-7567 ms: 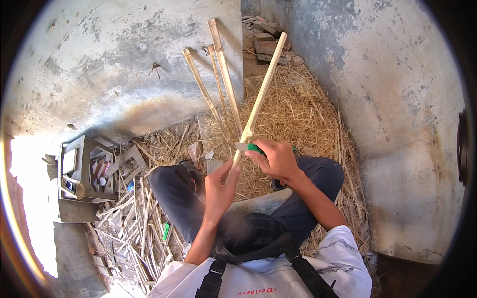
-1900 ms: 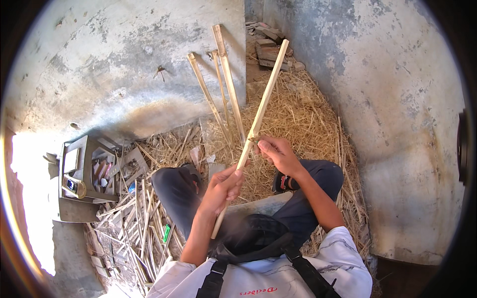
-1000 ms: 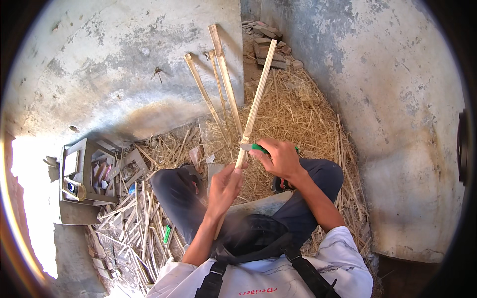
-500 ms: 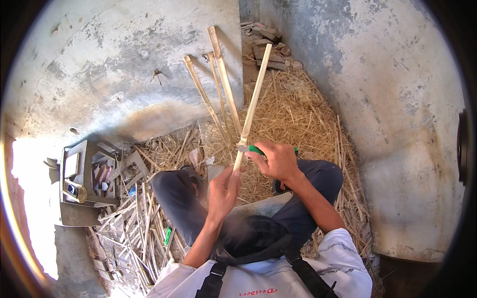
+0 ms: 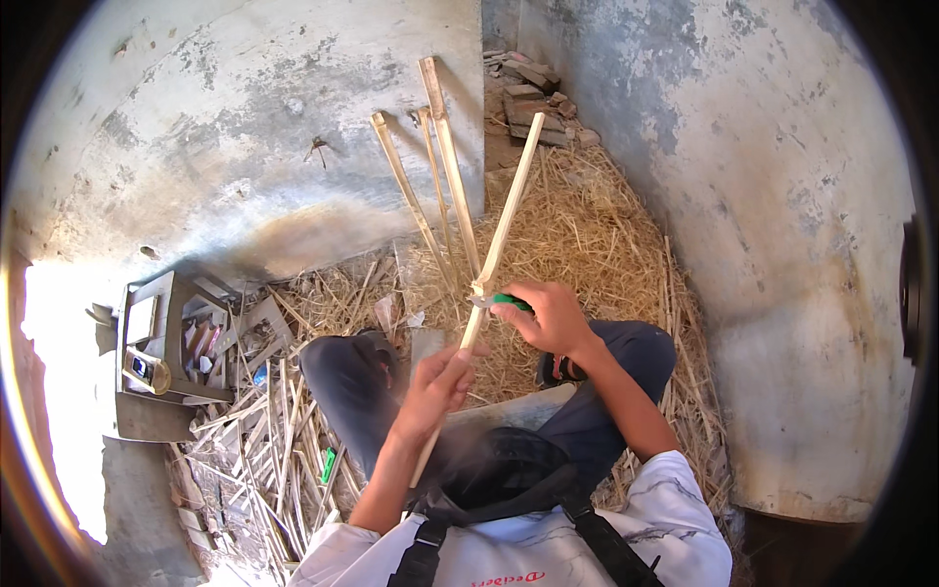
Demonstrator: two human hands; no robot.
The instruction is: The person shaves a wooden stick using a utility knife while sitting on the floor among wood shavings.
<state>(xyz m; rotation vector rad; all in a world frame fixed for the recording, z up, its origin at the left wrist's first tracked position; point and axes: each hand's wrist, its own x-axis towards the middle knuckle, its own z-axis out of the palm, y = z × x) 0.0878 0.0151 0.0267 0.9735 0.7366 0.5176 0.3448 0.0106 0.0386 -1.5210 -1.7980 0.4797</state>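
Observation:
A long split bamboo strip (image 5: 512,205) slants up and away in front of me. My left hand (image 5: 433,387) is closed around its lower part, and the near end sticks out below the fist toward my lap. My right hand (image 5: 555,317) grips a green-handled knife (image 5: 513,302), its fingers covering part of the handle. The short blade lies against the strip at a knobby joint, a little above my left hand. Pale, freshly cut-looking wood shows on the strip.
Several bamboo strips (image 5: 450,171) lean against the wall ahead. Straw covers the floor (image 5: 577,210). At left stand a wooden box-like stand (image 5: 156,411) and scattered cut strips (image 5: 284,460), with a green object (image 5: 329,465) among them. Bricks (image 5: 533,108) lie in the far corner.
The bamboo strip has come nearer to me, and its near end now shows below my left hand. My left hand has moved lower. The blade has turned at the joint.

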